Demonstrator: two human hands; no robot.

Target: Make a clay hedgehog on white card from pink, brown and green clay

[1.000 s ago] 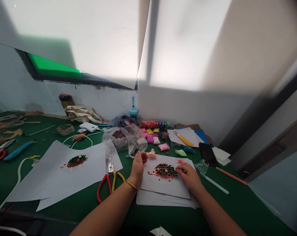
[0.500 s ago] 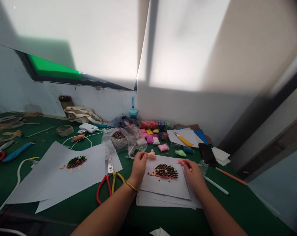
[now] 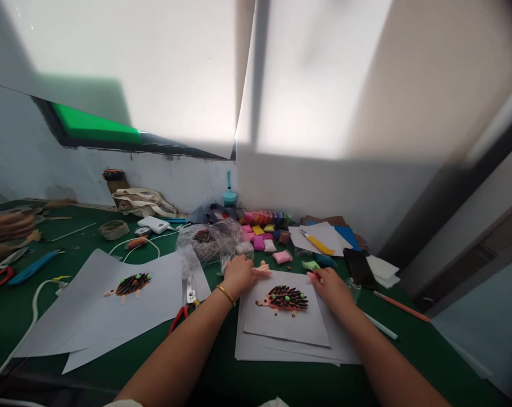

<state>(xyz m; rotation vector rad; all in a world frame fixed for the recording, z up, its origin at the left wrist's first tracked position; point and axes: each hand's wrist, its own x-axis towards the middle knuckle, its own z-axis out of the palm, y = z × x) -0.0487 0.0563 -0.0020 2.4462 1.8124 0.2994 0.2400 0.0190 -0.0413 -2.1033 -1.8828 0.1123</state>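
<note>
Between my hands lies a white card (image 3: 277, 327) bearing a hedgehog figure (image 3: 286, 299), with dark spines, a pinkish-orange body and green dots. My left hand (image 3: 239, 276), with a gold bangle at the wrist, is closed at the card's far left corner. Its thumb side meets a small pale pink clay piece (image 3: 263, 270); the other fingertips are hidden. At the far right corner my right hand (image 3: 330, 287) pinches a small coral-pink clay piece (image 3: 311, 275). More white sheets (image 3: 256, 349) lie beneath the card.
Another hedgehog figure (image 3: 133, 284) lies on white paper (image 3: 90, 322) at the left. Scissors (image 3: 191, 291) rest beside my left forearm. Behind are a plastic bag (image 3: 213, 240), clay packets (image 3: 282, 256) and a yellow cutter (image 3: 317, 242). Another person's hand (image 3: 8, 227) is at far left.
My left hand has moved slightly up and forward, and its fingers now curl downward beside the pale pink piece. My right hand stays at the card's right corner. The other person's hand has come further into view.
</note>
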